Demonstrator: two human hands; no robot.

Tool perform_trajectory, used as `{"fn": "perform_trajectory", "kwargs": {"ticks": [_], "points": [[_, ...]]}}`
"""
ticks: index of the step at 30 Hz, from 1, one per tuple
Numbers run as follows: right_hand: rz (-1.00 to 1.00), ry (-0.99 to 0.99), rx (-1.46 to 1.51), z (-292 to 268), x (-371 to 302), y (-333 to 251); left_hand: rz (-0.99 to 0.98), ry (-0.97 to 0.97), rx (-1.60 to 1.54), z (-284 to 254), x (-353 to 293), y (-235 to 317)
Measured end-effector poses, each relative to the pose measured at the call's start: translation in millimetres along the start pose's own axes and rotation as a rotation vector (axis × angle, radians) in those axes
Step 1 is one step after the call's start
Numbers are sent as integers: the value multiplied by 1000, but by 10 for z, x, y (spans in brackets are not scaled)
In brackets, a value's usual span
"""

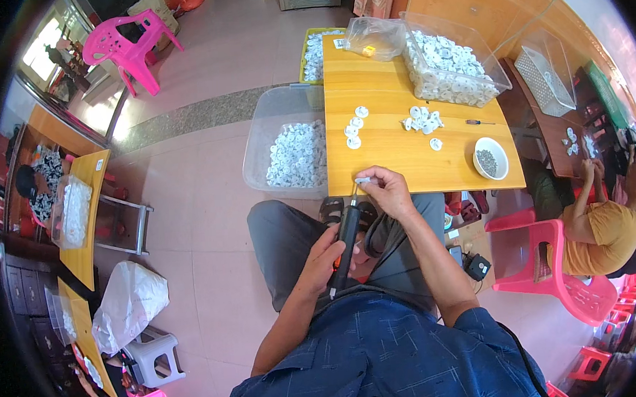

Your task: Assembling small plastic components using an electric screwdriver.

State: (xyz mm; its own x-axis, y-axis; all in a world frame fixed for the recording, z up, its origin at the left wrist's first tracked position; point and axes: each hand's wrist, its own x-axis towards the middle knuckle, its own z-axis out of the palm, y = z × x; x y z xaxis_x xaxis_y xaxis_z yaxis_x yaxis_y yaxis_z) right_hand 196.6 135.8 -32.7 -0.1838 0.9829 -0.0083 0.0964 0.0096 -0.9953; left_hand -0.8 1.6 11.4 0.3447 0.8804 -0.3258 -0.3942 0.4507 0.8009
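Note:
My left hand (322, 258) is wrapped round a black electric screwdriver (347, 239), held upright over my lap with its bit pointing at the table's near edge. Between the fingertips of my right hand (388, 189) is a small white plastic part (362, 180), and the screwdriver's tip meets it or lies just beside it. A short row of round white parts (353, 131) lies on the yellow table (380, 87) ahead. Right of that row is a loose pile of similar parts (422, 120), with a single one (436, 144) nearer me. A white bowl (500, 167) holds small grey metal pieces, probably screws.
A clear bin (463, 94) heaped with white parts stands at the table's far right, beside a plastic bag (374, 36). Another clear bin (258, 148) sits left of the table. A small screwdriver (478, 122) lies on the tabletop. At right, a person in yellow (600, 230) sits working.

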Motion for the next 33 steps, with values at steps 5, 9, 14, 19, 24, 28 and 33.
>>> {"fn": "perform_trajectory", "kwargs": {"ticks": [5, 9, 14, 19, 24, 28, 33], "points": [[11, -2, 12, -22, 9, 55, -5, -4, -9, 4, 0, -4], [7, -5, 38, -23, 18, 86, 2, -9, -21, -10, 3, -20], [6, -5, 44, -20, 22, 85, -11, -13, -32, 22, -7, 7], [3, -4, 41, -12, 22, 78, 6, -13, -45, 19, 1, 12], [29, -9, 24, -10, 14, 46, 37, -10, -74, 1, 61, -21], [22, 27, -6, -3, 49, 20, 44, -6, -69, 15, 75, 7], [162, -4, 356, -165, 128, -98, 53, -24, -125, -24, 55, -13]]}}
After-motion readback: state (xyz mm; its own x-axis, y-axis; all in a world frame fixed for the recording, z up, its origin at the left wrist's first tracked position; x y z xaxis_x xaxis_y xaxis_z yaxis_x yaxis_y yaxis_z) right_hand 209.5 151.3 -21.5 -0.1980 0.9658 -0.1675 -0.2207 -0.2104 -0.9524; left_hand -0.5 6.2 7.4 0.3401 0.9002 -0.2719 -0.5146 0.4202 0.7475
